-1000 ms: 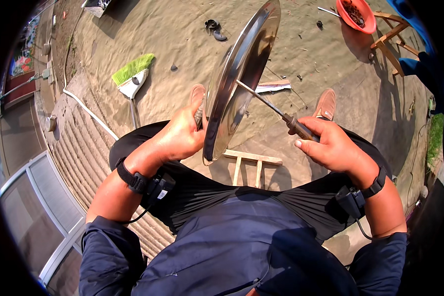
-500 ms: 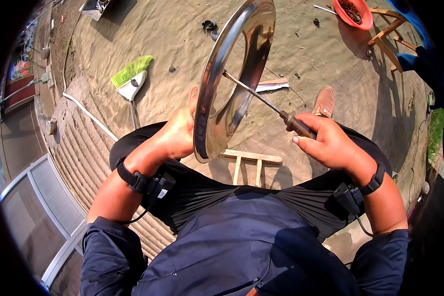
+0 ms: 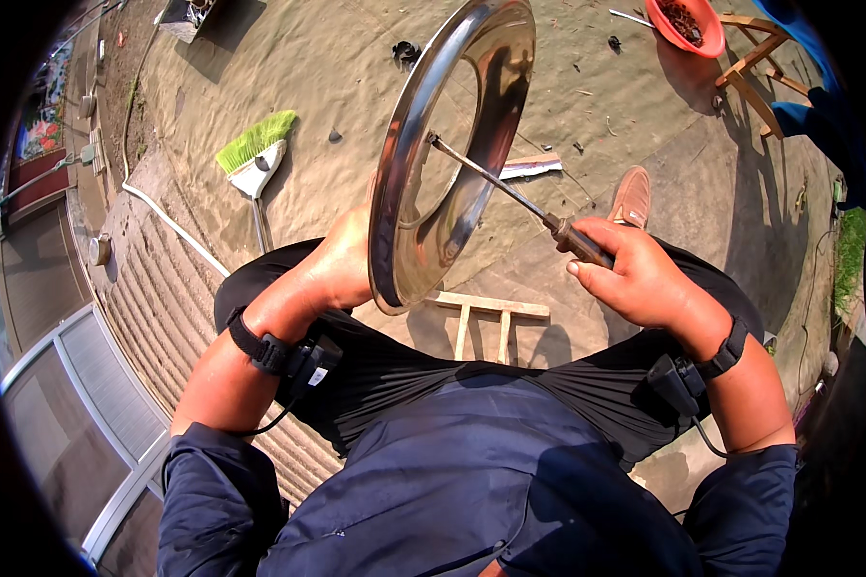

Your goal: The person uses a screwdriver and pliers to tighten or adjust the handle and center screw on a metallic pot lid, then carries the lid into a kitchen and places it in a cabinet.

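Note:
A large round steel plate [image 3: 471, 115] stands on edge in front of me, its shiny inner face turned to my right. My left hand [image 3: 342, 264] grips its lower rim from behind, partly hidden by the plate. My right hand [image 3: 635, 279] is closed on the dark handle of a long screwdriver [image 3: 510, 197]. The tool's thin shaft slants up and left, and its tip touches the middle of the plate's inner face. Both wrists wear black straps with small devices.
A small wooden stool frame [image 3: 486, 313] lies on the sandy ground between my knees. A green broom [image 3: 255, 154] lies at left beside a white pipe. An orange bowl [image 3: 688, 24] rests on a wooden stand at upper right. Corrugated sheeting covers the lower left.
The plate has turned in my left hand, showing more of its inner face, and shifted slightly left. The screwdriver tip stays on its centre.

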